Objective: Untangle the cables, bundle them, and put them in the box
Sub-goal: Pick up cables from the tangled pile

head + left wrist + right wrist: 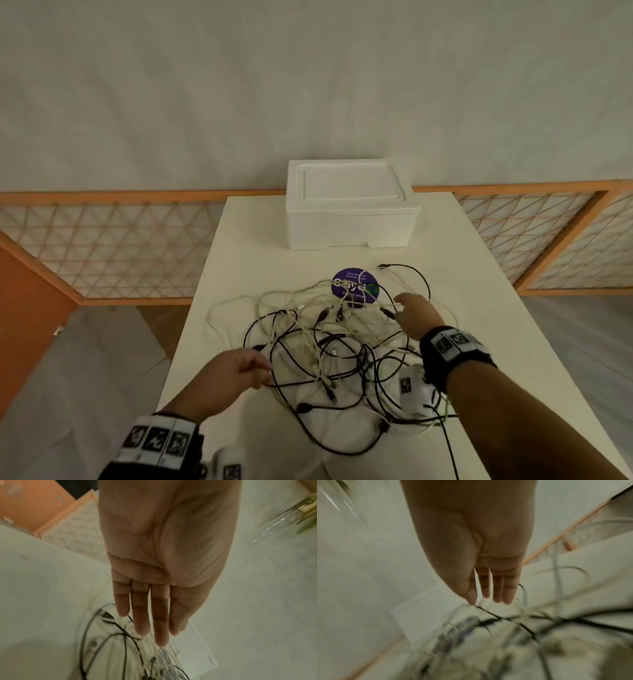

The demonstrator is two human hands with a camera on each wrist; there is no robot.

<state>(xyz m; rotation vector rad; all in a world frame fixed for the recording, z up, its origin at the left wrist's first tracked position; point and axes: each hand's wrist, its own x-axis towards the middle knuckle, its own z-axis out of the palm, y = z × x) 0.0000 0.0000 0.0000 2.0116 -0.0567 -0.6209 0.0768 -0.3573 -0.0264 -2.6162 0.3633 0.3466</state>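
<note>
Left hand [236,371]: at the near-left edge of the tangle. The wrist view shows the fingers [140,615] straight and side by side above the strands, gripping nothing; from the head view I cannot tell if a fingertip touches a black strand. It seems placed to pin or pick out the near side of the pile.

Cables [329,342]: a loose heap of black and white leads in the middle of the table [239,260], crossed over one another with plugs poking out. None is bundled, so the untangling looks barely begun.

Purple disc [355,287]: a round label lying flat at the far edge of the heap, with white strands across it.

Box [349,202]: white foam, lid on, at the far end of the table, well apart from the cables. It will need opening before anything goes in.

Right hand [414,317]: reaching over the far-right part of the heap, fingers [498,588] extended and slightly spread, closed on nothing. The thumb tip sits just beside a thin black lead [489,612], probably the strand to be drawn free; the view is too blurred to confirm contact.
</note>
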